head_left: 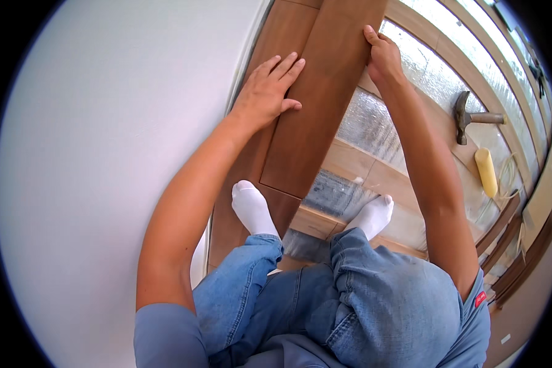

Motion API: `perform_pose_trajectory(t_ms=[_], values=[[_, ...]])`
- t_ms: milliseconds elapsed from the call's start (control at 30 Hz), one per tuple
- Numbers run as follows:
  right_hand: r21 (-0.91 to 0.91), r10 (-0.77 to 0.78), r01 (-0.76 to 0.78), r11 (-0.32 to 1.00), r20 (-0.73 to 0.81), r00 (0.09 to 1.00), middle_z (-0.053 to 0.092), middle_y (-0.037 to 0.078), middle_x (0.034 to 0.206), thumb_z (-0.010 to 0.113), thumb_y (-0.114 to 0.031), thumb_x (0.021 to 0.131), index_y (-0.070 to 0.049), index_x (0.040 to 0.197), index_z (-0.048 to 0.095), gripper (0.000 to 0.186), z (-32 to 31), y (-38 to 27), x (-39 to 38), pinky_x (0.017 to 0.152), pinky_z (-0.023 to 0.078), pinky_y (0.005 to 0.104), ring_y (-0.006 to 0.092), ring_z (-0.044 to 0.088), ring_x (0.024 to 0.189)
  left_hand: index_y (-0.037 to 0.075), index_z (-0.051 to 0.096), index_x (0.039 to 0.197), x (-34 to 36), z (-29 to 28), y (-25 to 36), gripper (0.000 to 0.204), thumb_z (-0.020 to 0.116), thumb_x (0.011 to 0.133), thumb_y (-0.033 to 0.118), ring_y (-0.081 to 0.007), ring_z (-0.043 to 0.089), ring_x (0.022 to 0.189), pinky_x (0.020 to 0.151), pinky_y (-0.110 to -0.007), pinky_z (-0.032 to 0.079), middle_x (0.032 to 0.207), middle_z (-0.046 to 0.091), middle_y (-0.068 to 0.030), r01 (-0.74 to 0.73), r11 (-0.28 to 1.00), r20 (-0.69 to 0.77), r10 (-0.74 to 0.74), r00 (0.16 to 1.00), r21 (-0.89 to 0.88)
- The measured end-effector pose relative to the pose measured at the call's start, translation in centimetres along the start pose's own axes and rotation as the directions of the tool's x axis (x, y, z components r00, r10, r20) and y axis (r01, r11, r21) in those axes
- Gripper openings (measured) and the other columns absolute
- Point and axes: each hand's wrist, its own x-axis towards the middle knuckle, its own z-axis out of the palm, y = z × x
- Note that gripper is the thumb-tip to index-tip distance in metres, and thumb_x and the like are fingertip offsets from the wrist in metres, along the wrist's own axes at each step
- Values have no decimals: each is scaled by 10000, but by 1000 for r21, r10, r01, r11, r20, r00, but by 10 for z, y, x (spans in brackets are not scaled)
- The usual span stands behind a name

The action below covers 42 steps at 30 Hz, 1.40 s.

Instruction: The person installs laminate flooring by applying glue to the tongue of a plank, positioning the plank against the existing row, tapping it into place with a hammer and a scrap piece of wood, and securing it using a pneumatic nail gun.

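A brown wooden floorboard (319, 116) lies lengthwise in front of me, against another row of brown boards (282, 37) along the wall. My left hand (267, 89) rests flat with fingers spread, across the joint between the two rows. At the far right edge of the floorboard, my right hand (383, 56) grips it with the thumb at the top edge; the other fingers are partly hidden.
A white wall (116, 122) rises on the left. Pale wooden battens (374, 165) run over silvery foil (374, 126) on the right. There lie a claw hammer (462, 118), a yellow cylindrical object (486, 172) and a pale cord (509, 178). My socked feet straddle the board's near end.
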Motion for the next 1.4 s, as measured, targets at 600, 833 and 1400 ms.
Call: perform_pose_trajectory(t_ms=[600,833,1400], values=[[35,-22,21,999,15,1000,651,183,1321,687,-224,1029,120,1352,543,494,-22,16,29,1102,458,357,272,612,1213,128,424,1579,6,2,-3,835,779,856,351,-343,434,1446,1200,-452,376,1645,415,-21,-59,998,-2,59,998,5],[39,-79,79,996,15,997,667,175,1297,702,-217,1019,103,1315,582,453,-25,33,37,1086,478,361,273,625,1189,141,402,1594,-2,7,-4,852,777,861,359,-345,397,1477,1225,-485,337,1658,394,-15,-51,997,2,51,999,61],[61,-60,59,996,14,998,646,197,1334,699,-187,1018,127,1341,549,475,-23,22,30,1132,446,376,293,607,1226,162,388,1606,-2,7,-4,854,770,869,364,-341,376,1495,1239,-496,320,1667,379,-4,-65,998,-1,65,998,28]])
